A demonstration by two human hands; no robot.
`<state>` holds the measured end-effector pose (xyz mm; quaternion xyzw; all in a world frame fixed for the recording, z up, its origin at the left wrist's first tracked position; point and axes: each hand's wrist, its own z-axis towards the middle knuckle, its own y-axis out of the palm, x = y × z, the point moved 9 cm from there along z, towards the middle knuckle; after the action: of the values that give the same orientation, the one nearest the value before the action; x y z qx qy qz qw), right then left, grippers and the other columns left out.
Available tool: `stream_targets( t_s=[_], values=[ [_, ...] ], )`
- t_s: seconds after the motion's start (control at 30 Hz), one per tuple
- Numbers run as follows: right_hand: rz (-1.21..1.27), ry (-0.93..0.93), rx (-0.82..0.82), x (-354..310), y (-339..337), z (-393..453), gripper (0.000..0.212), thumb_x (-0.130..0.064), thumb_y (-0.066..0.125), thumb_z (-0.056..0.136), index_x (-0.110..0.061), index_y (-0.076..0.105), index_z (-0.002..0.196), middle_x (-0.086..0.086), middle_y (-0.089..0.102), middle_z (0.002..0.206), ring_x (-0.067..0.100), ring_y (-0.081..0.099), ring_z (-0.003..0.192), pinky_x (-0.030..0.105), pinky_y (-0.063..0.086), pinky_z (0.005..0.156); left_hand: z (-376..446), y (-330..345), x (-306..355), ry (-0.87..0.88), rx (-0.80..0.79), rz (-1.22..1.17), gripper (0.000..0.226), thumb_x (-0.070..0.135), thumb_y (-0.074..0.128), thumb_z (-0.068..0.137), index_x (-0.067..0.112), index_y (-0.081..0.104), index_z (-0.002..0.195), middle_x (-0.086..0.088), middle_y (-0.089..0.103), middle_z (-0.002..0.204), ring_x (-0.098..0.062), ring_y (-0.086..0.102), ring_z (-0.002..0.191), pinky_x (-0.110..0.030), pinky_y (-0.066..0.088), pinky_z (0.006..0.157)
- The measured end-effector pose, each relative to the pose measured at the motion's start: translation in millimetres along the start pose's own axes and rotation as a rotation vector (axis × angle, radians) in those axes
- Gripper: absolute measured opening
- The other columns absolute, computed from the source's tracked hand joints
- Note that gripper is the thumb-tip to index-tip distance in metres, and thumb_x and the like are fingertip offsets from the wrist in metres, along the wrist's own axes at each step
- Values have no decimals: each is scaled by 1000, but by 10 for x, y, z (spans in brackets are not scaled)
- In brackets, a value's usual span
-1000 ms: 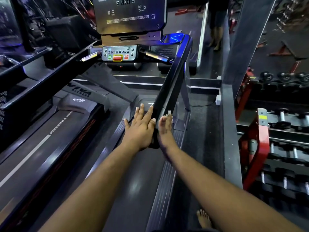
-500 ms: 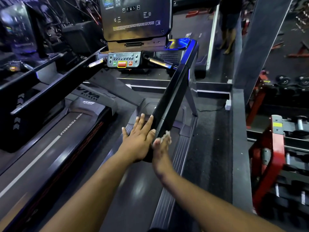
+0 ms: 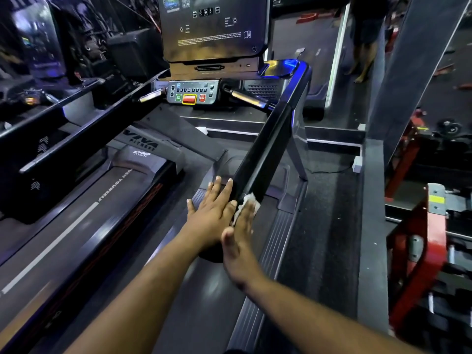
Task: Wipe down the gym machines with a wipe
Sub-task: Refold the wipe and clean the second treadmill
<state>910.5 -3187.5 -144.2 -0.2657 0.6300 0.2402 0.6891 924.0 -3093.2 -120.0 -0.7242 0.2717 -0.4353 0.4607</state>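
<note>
The wipe (image 3: 247, 203) is being pressed flat against the near end of the treadmill handrail (image 3: 265, 154) under the straight fingers of the right hand (image 3: 241, 236); nothing is being pinched. The left hand (image 3: 212, 213) is being laid open against the rail's inner face. The wipe is judged thin, limp and likely damp, prone to bunching; it is best held under the flat palm. The rail is judged rigid and glossy.
</note>
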Motion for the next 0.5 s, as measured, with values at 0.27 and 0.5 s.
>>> stream_targets(
  t_s=[0.27,0.5],
  values=[
    [-37,69,153,64,-589,854,139,-109,8,49,-27,-17,157,-33,-30,148,-1,-31,144,57,-17,119,36,-43,67,9,39,3,56,43,26,110,45,2,160,15,-14,168,-3,-14,154,-57,-13,122],
    [-84,-102,-34,128,-110,167,119,-99,12,68,-25,-28,152,-16,-41,157,6,-34,146,47,-19,120,113,-39,74,-1,22,-49,56,39,29,110,47,3,159,18,-12,168,-4,-11,155,-56,-11,123]
  ],
)
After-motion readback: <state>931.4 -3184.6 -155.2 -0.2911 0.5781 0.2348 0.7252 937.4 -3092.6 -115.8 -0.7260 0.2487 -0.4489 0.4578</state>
